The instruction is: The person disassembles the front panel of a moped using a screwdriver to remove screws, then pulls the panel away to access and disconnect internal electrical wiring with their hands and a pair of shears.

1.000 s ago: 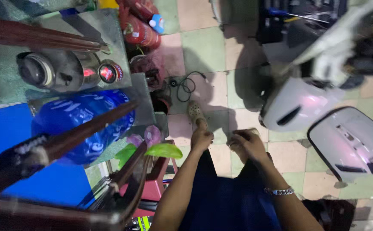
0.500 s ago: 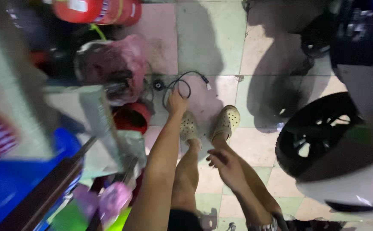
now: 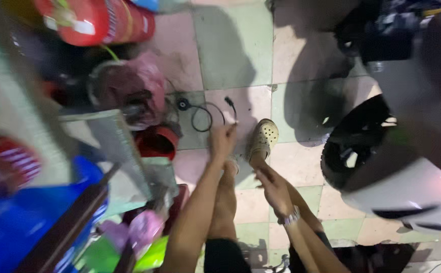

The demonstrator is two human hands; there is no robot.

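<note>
On the tiled floor (image 3: 230,60), in the head view, the left hand (image 3: 224,139) is reaching to the black cable (image 3: 207,112), its grip unclear. The right hand (image 3: 273,188) is hanging loosely spread by the knee. Better to pinch the cable's near loop, not the plug.

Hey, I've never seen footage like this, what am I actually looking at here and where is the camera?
The camera sits on a person's head and looks down at their own arms and legs. The left hand reaches toward a black cable coiled on the tiled floor; whether it grips the cable is unclear. The right hand, with a wristband, hangs empty beside the knee. One foot wears a pale perforated clog. To the right stands a scooter wheel. To the left are red cylinders, a blurred blue container and bags.
</note>
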